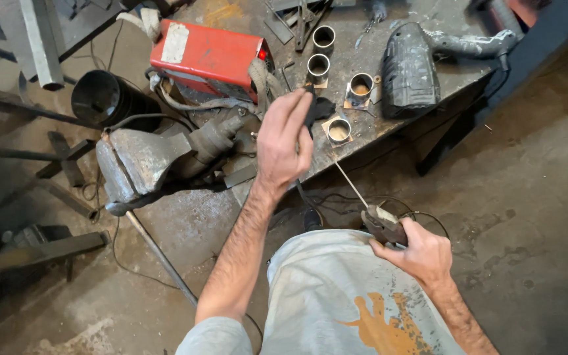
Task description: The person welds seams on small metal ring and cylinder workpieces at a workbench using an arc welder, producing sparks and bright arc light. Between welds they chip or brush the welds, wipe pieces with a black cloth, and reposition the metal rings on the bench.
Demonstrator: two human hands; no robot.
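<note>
The welding rod (350, 183) runs from the electrode holder (382, 225) up toward the steel tube (338, 130) standing on its small plate at the near edge of the counter (422, 82); its tip sits just short of that tube. The right hand (422, 253) has its grip closed round the holder; the left hand (284, 141) hovers just left of the tube, fingers pinching a dark rag (320, 108). Beyond the tube stand three more tubes (318, 66); left of them lies the red welder (208, 56), and further left a grey vise (139, 164); right of the tube rests a dark mask (407, 72).

The bare left hand sits close to the tube, so an arc struck here could burn it; the long rod, held only at its far end, could waver and stick to the tube; cables (336, 200) hanging below the counter could snag the holder.
</note>
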